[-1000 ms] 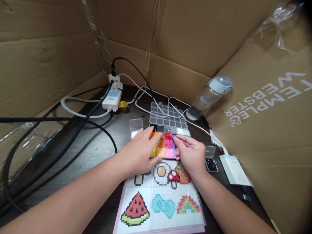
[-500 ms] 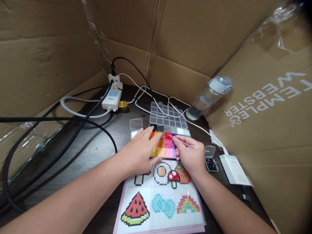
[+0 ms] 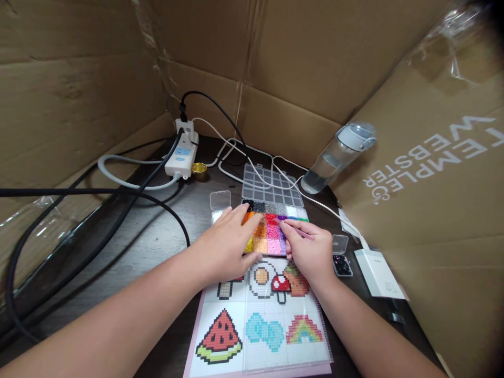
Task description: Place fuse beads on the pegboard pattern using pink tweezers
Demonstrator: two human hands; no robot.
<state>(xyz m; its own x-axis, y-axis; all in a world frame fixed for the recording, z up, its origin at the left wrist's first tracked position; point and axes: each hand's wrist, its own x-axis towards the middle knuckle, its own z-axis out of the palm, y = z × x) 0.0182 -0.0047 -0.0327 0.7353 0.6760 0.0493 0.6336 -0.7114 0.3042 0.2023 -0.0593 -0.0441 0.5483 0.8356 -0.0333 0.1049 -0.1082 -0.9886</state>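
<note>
My left hand [image 3: 228,244] lies spread over the left part of the bead box [image 3: 272,232], holding nothing. My right hand [image 3: 309,249] pinches pink tweezers [image 3: 301,232], whose tip is at the red bead compartment. Beads of many colours fill the box, and its clear lid [image 3: 271,186] is folded back behind it. Below lies a pattern sheet [image 3: 218,310] with a watermelon, a bow and a rainbow, partly under a clear pegboard [image 3: 291,359]. A red and white bead mushroom [image 3: 281,284] is on the pegboard.
A water bottle [image 3: 333,163] stands at the back right. A small open box of dark beads [image 3: 342,265] and a white charger [image 3: 378,275] are on the right. At the left are a power strip [image 3: 182,157], a gold tin [image 3: 199,170] and cables. Cardboard walls surround the table.
My right hand with the tweezers has shifted very slightly to the right. My left hand keeps its place on the box.
</note>
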